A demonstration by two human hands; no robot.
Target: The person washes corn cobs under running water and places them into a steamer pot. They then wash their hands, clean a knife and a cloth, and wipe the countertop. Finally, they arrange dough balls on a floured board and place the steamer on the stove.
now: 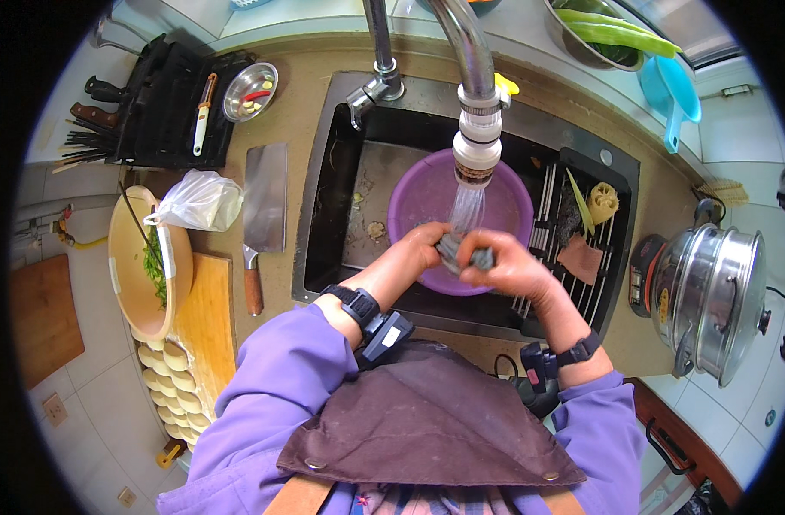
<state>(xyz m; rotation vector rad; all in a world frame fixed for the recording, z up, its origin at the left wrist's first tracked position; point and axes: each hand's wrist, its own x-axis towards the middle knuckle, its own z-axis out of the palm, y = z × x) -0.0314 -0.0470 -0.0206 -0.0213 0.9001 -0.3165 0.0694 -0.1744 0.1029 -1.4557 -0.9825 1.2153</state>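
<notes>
Both my hands grip a wet grey cloth [450, 252] under running water, over a purple plastic basin [399, 199] in the dark sink. My left hand [425, 244] holds the cloth's left end, and my right hand [503, 261] is closed round its right part. Water falls from the white filter nozzle [476, 151] of the faucet just above. The cloth's underside and parts of my fingers are hidden or blurred.
Left of the sink lie a cleaver [265, 199], a tied plastic bag [209, 201] and a metal bowl [231, 96]. A rack [550, 257] with a loofah piece [603, 203] spans the sink's right side. Farther right stands a steel steamer [708, 302].
</notes>
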